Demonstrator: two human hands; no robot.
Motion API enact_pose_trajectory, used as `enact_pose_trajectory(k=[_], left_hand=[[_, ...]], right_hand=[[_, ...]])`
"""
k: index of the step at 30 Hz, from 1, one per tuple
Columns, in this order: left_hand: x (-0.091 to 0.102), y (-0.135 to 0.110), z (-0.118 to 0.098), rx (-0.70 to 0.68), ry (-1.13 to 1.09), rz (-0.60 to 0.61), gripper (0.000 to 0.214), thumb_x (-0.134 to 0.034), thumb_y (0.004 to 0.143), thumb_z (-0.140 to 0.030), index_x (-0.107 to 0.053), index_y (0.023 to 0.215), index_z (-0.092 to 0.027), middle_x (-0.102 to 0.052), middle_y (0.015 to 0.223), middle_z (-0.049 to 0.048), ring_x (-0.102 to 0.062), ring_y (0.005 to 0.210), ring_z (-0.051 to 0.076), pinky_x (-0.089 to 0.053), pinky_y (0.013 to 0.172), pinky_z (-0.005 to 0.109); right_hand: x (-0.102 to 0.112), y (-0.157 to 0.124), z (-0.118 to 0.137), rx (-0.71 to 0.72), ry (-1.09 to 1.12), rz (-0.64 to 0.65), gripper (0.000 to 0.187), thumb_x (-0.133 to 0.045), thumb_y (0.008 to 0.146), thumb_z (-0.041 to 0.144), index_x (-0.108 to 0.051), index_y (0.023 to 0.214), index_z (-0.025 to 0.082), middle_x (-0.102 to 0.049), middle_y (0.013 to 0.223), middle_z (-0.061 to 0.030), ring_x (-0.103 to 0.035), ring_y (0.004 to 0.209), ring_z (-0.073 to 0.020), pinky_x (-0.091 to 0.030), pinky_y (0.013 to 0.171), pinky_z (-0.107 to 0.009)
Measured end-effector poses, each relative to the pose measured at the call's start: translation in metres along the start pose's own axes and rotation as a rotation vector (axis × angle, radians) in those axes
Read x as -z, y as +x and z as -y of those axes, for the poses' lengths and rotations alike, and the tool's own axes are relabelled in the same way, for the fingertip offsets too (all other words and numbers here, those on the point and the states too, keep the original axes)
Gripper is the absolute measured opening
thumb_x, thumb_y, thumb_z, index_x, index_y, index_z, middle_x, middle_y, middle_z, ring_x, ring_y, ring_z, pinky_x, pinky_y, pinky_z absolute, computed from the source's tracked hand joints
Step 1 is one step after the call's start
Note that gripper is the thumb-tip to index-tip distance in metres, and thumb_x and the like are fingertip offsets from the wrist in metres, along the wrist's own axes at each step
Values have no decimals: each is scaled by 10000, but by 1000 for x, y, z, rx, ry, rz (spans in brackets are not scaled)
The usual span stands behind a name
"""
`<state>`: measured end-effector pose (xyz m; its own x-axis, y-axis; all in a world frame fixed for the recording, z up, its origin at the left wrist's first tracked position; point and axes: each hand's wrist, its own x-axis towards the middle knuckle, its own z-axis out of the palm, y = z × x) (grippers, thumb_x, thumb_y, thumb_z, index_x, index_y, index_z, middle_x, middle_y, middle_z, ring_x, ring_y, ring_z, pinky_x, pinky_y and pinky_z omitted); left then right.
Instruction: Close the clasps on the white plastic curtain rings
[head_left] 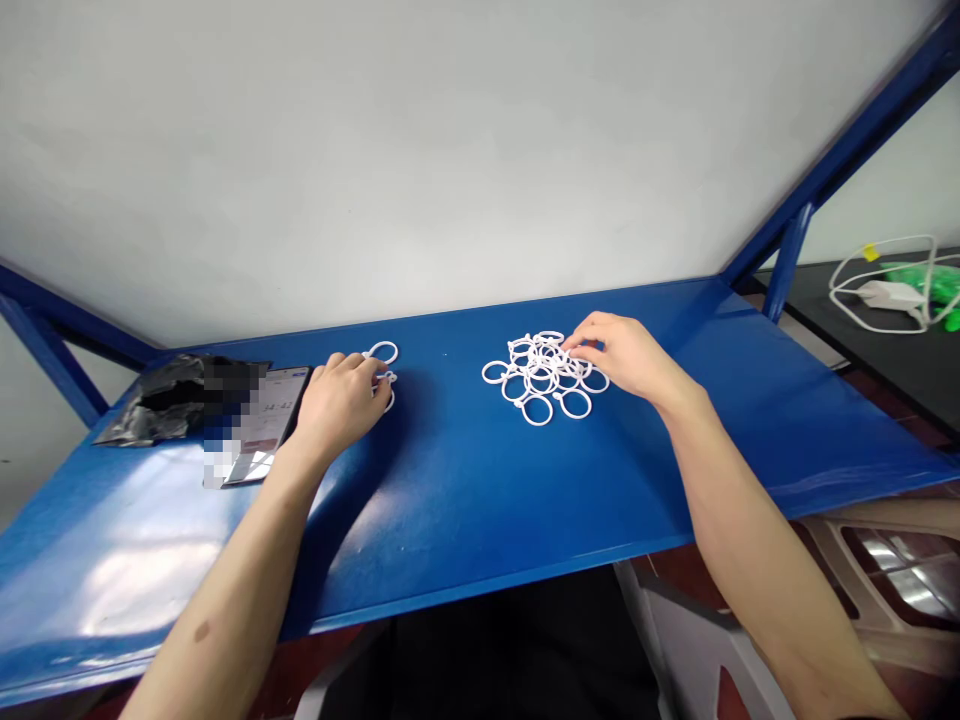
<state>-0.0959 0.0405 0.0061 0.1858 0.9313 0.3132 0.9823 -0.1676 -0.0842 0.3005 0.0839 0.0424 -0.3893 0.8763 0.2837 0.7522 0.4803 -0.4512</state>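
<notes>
On the surface (450, 470), overlapping white rings (551, 368) may snag; nobody can tell if left hand (345, 390) or right hand (619, 352) fingers grip any.

One legible marking on record: digits on the screen of the phone (274, 420), reading "34:42" as far as the blur allows. A pixelated patch covers the screen's left side, so any characters beneath it are hidden. Smaller print above the digits is too faint to read.
</notes>
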Motion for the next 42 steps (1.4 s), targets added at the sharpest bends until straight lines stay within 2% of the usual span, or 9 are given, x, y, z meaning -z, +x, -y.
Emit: enact_pose_trajectory(k=[4,13,18,22,26,31,34,37,42], left_hand=[[4,-2,0,-23,-6,75,304,-475,914,-251,-730,1072,-202,-762,1055,127,-634,966,347,-441,761,442],[0,-1,7,-6,-41,109,267,-487,958,-316,-726,1028,-220,-774,981,117,-644,924,342,-427,729,414],[1,1,8,-25,-74,52,183,-556,928,-309,-713,889,-223,-721,865,107,-583,850,315,-424,729,404],[2,4,8,-36,-112,-115,171,-566,915,-306,-696,845,-220,-678,903,121,-559,863,303,-452,800,435],[8,7,3,24,-263,-205,109,-585,912,-307,-663,878,-238,-696,899,88,-585,893,284,-471,811,424],[27,2,-30,177,-502,-238,116,-655,883,-320,-615,835,-222,-700,849,41,-625,790,202,-488,719,343],[37,-8,-63,131,-754,-188,139,-645,909,-330,-631,836,-212,-727,823,21,-643,730,158,-502,686,301],[42,-17,-88,83,-1046,-77,231,-699,901,-422,-617,869,-209,-759,823,28,-705,747,165,-524,654,285],[39,-21,-95,132,-1224,27,309,-719,891,-495,-669,1011,-215,-801,862,32,-771,841,202,-586,792,316]], right_hand=[[5,-5,3,-17,60,207,162,-652,900,263,-814,901,273,-752,948,-18,-673,745,-166,-488,639,-326],[1,-6,10,-86,79,279,84,-738,791,256,-748,874,247,-754,822,6,-700,682,-170,-507,580,-297],[4,-8,14,-136,115,221,198,-731,835,332,-744,1009,238,-749,848,-16,-701,739,-181,-531,620,-308],[2,-7,26,-109,94,116,270,-654,925,447,-734,1064,230,-751,896,-41,-690,761,-190,-523,633,-323],[-15,-7,42,-2,56,46,196,-621,969,369,-727,1051,226,-760,897,-35,-688,769,-188,-513,654,-322],[-52,-18,71,234,146,-3,177,-606,996,321,-688,1104,207,-757,956,-40,-707,825,-180,-540,723,-315],[-70,-27,87,223,290,21,277,-636,985,383,-627,1195,202,-754,1012,-42,-713,795,-162,-560,689,-295],[-79,-33,94,207,387,-48,224,-596,1008,381,-605,1150,208,-755,952,-28,-709,733,-147,-564,647,-281],[-80,-36,94,287,410,-210,169,-600,1014,298,-614,1165,222,-763,872,-6,-736,762,-148,-587,679,-266]])
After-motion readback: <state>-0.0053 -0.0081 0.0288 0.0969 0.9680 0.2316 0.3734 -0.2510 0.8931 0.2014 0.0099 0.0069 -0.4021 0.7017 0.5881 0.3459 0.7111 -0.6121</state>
